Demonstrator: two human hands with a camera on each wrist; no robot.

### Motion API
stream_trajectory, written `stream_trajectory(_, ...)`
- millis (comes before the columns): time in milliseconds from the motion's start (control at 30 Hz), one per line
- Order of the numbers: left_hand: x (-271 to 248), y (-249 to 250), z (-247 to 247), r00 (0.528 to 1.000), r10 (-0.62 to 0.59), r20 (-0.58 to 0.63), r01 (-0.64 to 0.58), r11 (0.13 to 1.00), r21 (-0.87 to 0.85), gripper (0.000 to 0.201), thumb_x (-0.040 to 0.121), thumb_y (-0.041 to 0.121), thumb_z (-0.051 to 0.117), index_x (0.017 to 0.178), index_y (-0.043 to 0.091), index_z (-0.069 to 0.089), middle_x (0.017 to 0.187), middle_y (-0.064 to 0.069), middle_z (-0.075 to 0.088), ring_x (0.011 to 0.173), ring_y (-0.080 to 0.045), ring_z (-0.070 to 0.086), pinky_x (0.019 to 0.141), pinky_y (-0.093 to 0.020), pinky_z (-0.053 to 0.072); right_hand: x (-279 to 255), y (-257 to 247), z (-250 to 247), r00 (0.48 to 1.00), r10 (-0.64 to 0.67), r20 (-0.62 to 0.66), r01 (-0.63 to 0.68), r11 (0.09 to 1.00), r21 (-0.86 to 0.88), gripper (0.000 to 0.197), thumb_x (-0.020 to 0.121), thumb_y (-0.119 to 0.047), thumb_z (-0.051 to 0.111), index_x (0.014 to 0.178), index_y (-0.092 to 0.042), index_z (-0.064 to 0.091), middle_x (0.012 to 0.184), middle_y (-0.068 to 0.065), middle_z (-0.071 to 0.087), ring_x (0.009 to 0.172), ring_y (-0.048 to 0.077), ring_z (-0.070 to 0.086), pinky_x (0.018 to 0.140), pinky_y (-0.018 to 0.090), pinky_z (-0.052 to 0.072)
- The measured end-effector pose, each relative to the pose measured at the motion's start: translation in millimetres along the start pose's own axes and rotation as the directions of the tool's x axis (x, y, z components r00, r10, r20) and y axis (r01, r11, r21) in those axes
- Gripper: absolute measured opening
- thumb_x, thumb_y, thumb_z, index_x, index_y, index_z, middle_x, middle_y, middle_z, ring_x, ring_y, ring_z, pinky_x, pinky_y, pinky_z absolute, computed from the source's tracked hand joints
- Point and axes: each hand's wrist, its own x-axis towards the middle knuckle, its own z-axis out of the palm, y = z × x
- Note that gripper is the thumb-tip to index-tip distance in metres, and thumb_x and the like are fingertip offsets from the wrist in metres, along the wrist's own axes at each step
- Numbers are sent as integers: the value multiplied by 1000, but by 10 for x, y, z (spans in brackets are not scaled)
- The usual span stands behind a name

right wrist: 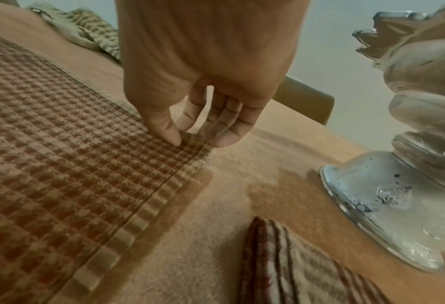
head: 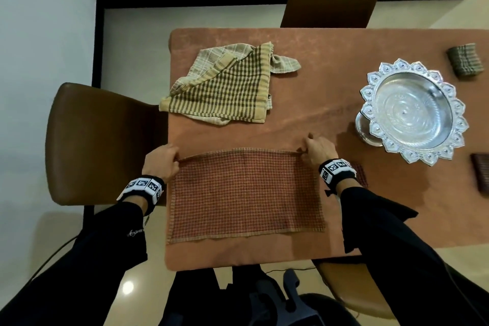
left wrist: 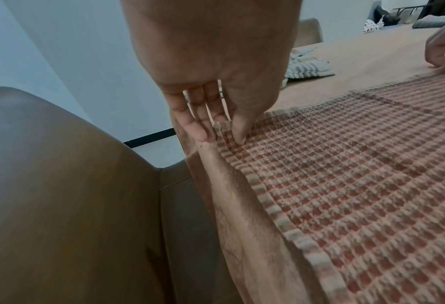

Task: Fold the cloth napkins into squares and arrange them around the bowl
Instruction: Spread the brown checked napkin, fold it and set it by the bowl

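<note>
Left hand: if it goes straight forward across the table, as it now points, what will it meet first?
Probably the yellow-brown checked napkins, lying loose beyond the left hand, which pinches a far corner of the red checked napkin. Bare table lies between; depth is uncertain.

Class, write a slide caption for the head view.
Both hands pinch the red checked napkin's far corners beside the silver bowl.

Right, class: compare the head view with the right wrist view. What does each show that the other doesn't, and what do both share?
Only the head view: the left hand pinching the red checked napkin's far-left corner, two brown chairs, and a small folded napkin beyond the silver bowl.

Only the right wrist view: the thumb and fingertips pinching the corner, and the bowl's pedestal foot from the side.

Both: the right hand, the red napkin, the bowl, the beige checked napkins and the table.
</note>
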Motion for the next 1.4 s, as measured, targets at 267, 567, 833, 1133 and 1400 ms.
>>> stream_trajectory(267,-475,-95,-8,984,69,-167,-94,985,-147,14,80,10,71,83,19,60,84,6,56,71,-19,55,61,-35,48,-540,181,-7,977,43,-211,-1,981,196,10,83,-20,74,89,-16,66,82,7,70,76,35,66,65,31,40)
stream_trajectory(567,-1641,-150,636,985,164,-46,-170,956,-240,32,73,1,78,84,24,58,91,10,57,73,-11,55,62,-27,47,-1787,157,862,916,276,-292,-143,903,406,17,76,-6,79,85,-19,71,91,0,65,74,24,61,62,30,46)
stream_trajectory(833,-1940,-183,915,992,117,-35,-122,958,-260,13,73,10,68,81,18,62,98,4,67,80,-20,62,65,-20,35,-2079,96,1321,829,556,-49,-424,685,593,17,83,-30,72,93,-20,79,73,5,71,71,33,68,65,40,57)
stream_trajectory(1133,-1944,-199,953,985,164,-57,-173,945,-277,18,76,30,49,81,18,62,99,5,65,81,-16,61,67,-25,44,-2019,199,1590,790,613,-8,-385,506,772,36,80,-63,65,72,-29,75,69,-7,74,71,21,72,71,43,62)
stream_trajectory(1400,-2015,-178,915,990,123,-65,-135,959,-247,20,76,34,47,77,21,63,90,10,60,78,-16,59,62,-24,47,-2059,33,1470,795,592,-128,-408,679,610,14,84,-32,72,91,-20,75,94,9,71,87,36,69,76,45,58)
